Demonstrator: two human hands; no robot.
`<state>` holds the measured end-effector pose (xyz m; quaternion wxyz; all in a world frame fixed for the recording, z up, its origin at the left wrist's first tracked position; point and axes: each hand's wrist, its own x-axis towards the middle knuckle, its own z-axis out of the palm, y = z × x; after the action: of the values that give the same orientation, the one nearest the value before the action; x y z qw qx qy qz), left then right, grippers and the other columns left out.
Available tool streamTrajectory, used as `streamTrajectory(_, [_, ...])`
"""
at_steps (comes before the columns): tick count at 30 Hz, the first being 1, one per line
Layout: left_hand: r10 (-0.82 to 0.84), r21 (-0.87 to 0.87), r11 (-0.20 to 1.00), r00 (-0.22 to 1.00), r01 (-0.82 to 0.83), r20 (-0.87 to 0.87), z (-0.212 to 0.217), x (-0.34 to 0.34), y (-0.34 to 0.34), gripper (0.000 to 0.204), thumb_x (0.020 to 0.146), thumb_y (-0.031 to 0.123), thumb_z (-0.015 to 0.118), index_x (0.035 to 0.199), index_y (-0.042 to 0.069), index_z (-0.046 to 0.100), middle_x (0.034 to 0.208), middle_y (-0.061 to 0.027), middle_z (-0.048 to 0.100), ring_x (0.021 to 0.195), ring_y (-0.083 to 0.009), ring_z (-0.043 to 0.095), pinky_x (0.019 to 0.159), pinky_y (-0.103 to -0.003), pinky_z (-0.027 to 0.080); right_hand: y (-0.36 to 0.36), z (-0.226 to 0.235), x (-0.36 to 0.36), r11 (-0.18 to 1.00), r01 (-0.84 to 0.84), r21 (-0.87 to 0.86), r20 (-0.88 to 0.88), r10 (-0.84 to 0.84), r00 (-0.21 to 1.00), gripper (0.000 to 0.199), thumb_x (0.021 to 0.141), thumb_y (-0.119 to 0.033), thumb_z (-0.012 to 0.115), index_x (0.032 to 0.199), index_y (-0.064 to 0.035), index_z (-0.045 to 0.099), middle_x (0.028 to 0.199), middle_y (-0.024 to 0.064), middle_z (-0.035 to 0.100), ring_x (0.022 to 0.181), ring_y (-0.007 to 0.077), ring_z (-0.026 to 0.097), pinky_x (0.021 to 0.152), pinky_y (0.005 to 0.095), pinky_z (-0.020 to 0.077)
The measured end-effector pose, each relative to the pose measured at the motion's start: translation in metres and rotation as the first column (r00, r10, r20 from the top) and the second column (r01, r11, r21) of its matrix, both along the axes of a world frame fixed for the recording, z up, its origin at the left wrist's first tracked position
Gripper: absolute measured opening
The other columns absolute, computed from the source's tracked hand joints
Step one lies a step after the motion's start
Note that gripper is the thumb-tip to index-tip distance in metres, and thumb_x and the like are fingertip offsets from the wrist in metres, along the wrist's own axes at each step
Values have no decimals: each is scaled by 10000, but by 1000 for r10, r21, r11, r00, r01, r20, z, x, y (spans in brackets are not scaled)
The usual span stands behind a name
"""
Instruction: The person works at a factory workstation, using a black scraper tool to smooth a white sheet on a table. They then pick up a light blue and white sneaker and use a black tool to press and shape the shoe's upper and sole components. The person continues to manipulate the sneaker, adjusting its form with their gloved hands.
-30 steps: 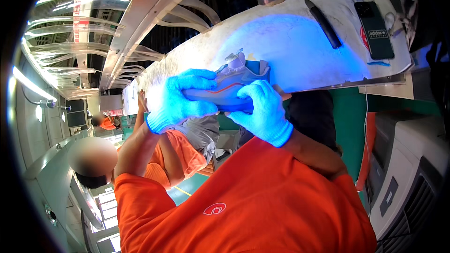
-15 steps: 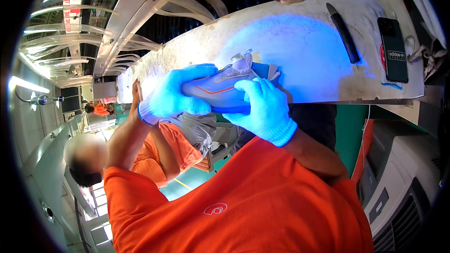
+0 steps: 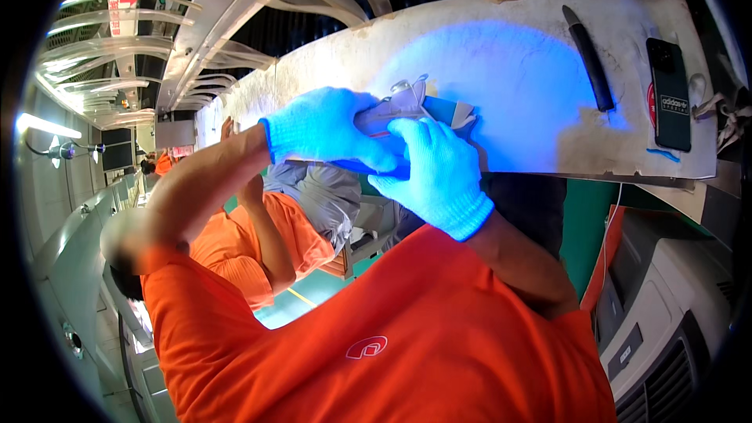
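Note:
A shoe [image 3: 407, 99] with a pale upper and thin red-orange trim lies on its side in blue light at the table's near edge. My left hand [image 3: 325, 127], in a knit glove, wraps over the left part of the shoe and hides much of it. On the near side, the gloved fingers of my right hand [image 3: 439, 176] are bent and pressed against the shoe. Its laces or loops stick up between the hands. Where my right fingertips meet the shoe is partly hidden.
A dark-handled knife [image 3: 589, 63] and a dark phone [image 3: 670, 98] lie on the worn table [image 3: 337, 51] to the right. Another person in an orange shirt [image 3: 235, 247] is close by on the left. Clear curved tubes [image 3: 117, 47] run along the far left. A grey machine [image 3: 666, 305] stands at right.
My left hand has slid right along the shoe, covering more of it, and its forearm has swung up. My right hand stays close to the same spot, its fingers still bent on the shoe.

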<state>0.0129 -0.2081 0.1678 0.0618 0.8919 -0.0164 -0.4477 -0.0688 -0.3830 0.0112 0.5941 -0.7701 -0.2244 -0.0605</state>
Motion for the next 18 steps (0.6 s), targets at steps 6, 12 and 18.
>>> streamTrajectory(6, [-9, 60, 998, 992, 1, 128, -16, -11, 8, 848, 730, 753, 867, 1204, 52, 820, 1121, -217, 819, 1019, -377, 798, 917, -455, 605, 5, 8, -6, 1000, -7, -20, -47, 6, 999, 697, 706, -323, 1017, 1277, -112, 676, 1144, 133, 733, 1035, 346, 754, 887, 462, 613])
streamTrajectory(12, [272, -366, 893, 962, -262, -27, 35, -36, 12, 946, 867, 722, 807, 1411, -46, 715, 1275, -205, 776, 1174, -312, 749, 1012, -435, 592, -30, 25, -23, 999, -14, 33, -30, 15, 999, 812, 707, -290, 1044, 1379, -56, 652, 1146, 141, 761, 1039, 309, 769, 901, 434, 618])
streamTrajectory(18, [484, -912, -31, 792, -410, -372, -40, -139, 25, 895, 889, 364, 946, 1576, -44, 544, 1485, -141, 684, 1361, -259, 655, 1212, -440, 485, -74, -30, -70, 898, 75, 434, -311, 71, 948, 940, 710, -145, 1057, 1498, -12, 561, 1000, 21, 654, 876, 123, 649, 811, 303, 604])
